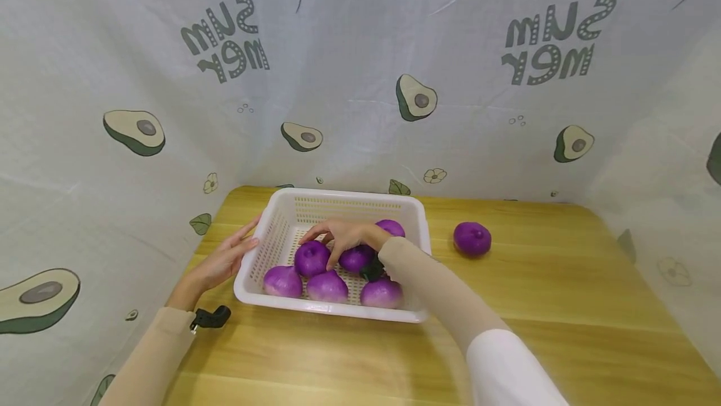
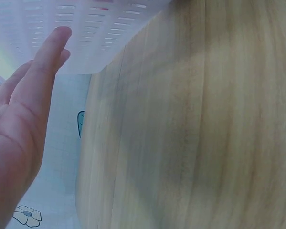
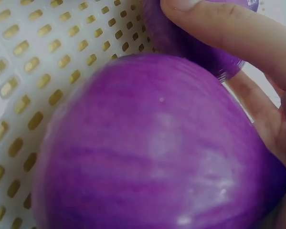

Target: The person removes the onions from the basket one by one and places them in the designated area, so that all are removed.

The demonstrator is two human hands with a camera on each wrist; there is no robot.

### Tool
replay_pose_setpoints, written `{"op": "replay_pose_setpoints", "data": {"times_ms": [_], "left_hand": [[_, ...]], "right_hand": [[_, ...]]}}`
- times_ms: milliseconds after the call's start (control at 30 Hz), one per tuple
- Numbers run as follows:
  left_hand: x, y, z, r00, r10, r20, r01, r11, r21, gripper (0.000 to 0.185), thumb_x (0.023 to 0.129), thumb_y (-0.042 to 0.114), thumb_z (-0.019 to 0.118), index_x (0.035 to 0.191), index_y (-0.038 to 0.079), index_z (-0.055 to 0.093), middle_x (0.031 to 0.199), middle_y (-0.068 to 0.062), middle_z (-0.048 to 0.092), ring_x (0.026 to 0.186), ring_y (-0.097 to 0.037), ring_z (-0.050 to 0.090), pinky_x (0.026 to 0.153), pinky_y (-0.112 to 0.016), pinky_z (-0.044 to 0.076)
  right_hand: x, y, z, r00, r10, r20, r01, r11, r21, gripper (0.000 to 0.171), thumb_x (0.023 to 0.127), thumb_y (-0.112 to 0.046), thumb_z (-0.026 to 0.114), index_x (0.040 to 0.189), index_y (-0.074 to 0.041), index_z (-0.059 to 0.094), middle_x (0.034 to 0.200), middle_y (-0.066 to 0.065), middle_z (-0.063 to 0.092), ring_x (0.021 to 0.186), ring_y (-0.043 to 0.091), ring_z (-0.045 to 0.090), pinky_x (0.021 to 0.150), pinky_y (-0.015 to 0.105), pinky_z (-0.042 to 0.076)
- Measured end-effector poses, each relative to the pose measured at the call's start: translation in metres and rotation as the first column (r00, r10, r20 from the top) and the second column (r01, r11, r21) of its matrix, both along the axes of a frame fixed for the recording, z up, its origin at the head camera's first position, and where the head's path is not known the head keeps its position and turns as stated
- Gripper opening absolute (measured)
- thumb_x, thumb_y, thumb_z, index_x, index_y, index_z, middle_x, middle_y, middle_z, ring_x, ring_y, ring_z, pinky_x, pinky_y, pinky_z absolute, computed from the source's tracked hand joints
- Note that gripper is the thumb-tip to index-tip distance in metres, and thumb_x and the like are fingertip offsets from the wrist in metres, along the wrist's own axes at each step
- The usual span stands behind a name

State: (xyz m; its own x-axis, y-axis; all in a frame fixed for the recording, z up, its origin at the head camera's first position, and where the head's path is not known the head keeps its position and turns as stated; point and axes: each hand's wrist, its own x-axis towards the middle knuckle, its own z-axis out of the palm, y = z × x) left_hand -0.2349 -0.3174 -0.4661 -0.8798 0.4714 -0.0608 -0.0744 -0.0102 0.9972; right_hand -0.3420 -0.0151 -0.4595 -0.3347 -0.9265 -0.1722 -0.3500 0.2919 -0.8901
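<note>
I have the right grip (image 1: 346, 234) pinching a purple onion (image 1: 311, 258) in the white basket (image 1: 338, 310), left of its middle, beyond two nearer onions (image 1: 328, 288); the left grip (image 1: 225, 258), fingers extended, touches the basket's left side; I judge the onion firm, light and slick-skinned, best held round its widest part.

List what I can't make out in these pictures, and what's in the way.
Head view: the lower part of the back onion, hidden by the right forearm.
Head view: part of the onion under the wrist, covered by the right hand.
Left wrist view: the rest of the basket, cut off by the top edge; its wall hides most of what is inside.
Right wrist view: the bottom of the nearest onion, cut off by the lower edge.
</note>
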Motion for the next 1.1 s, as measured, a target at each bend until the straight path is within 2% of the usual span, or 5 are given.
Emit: {"op": "replay_pose_setpoints", "data": {"times_ms": [267,467,600,833,1100], "left_hand": [[-0.001,0.001,-0.001,1.000,0.001,0.004,-0.001,1.000,0.001,0.062,0.110,0.014,0.034,0.162,0.018,0.001,0.149,-0.039,0.022,0.118,-0.020,0.058,0.093,-0.042,0.052],[-0.007,0.000,0.002,1.000,0.016,0.006,-0.016,1.000,0.000,0.062,0.110,0.013,0.035,0.162,0.018,0.002,0.146,-0.032,0.030,0.115,-0.019,0.060,0.090,-0.043,0.053],[-0.004,0.001,0.000,1.000,0.011,0.013,-0.011,1.000,0.014,0.062,0.110,0.013,0.036,0.162,0.019,0.003,0.145,-0.027,0.035,0.116,-0.020,0.060,0.091,-0.042,0.053],[0.001,0.001,-0.001,1.000,0.009,0.021,-0.010,1.000,0.026,0.063,0.109,0.013,0.038,0.162,0.016,0.002,0.139,-0.010,0.045,0.116,-0.018,0.060,0.092,-0.039,0.053],[-0.002,0.002,-0.001,1.000,-0.004,0.000,0.004,0.999,0.042,0.062,0.110,0.013,0.036,0.161,0.016,0.002,0.136,-0.008,0.049,0.116,-0.019,0.061,0.092,-0.039,0.053]], "right_hand": [[0.003,-0.003,-0.007,0.998,-0.058,0.025,0.059,0.998,-0.019,0.075,0.065,0.013,0.087,0.132,-0.001,0.057,0.131,0.010,0.055,0.110,0.023,0.061,0.101,0.034,0.045],[-0.003,-0.003,-0.003,0.994,-0.075,0.073,0.079,0.996,-0.044,0.071,0.065,0.012,0.088,0.126,-0.002,0.056,0.124,0.011,0.052,0.103,0.026,0.062,0.096,0.034,0.048],[-0.003,0.001,-0.001,0.990,-0.113,0.084,0.117,0.992,-0.046,0.072,0.065,0.009,0.089,0.126,-0.005,0.056,0.125,0.010,0.052,0.103,0.026,0.062,0.092,0.034,0.049],[-0.006,0.013,0.019,0.991,-0.134,0.021,0.136,0.982,-0.131,0.072,0.066,0.006,0.090,0.129,-0.002,0.055,0.128,0.012,0.053,0.103,0.027,0.062,0.092,0.040,0.052],[-0.010,0.040,0.056,0.968,-0.246,0.056,0.253,0.949,-0.189,0.073,0.067,0.008,0.088,0.131,-0.002,0.054,0.128,0.014,0.053,0.101,0.030,0.065,0.090,0.041,0.054]]}}
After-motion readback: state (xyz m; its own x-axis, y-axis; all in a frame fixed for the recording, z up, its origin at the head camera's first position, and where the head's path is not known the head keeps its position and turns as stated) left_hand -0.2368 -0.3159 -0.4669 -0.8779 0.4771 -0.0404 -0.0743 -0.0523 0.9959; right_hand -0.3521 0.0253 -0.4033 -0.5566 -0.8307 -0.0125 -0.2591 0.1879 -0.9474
